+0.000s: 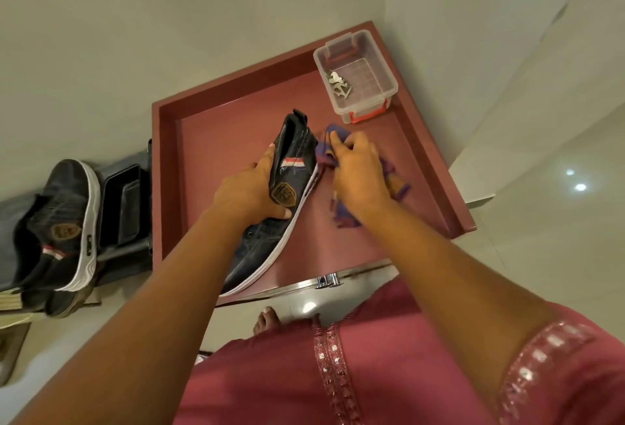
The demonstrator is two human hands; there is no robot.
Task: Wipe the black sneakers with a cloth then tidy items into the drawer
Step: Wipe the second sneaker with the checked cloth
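A black sneaker (270,221) with a white sole and a gold badge is held on its side over the open red drawer (209,127). My left hand (248,193) grips it around the ankle opening. My right hand (358,171) is closed on a purple cloth (341,215) and presses it against the sneaker's side near the heel. The second black sneaker (64,235) lies on a surface at the left, apart from both hands.
A clear plastic box (358,73) with red latches sits in the drawer's far right corner, with keys (340,84) inside. A black tray (121,205) stands between the left sneaker and the drawer. White walls surround the drawer. My bare foot (267,319) shows below.
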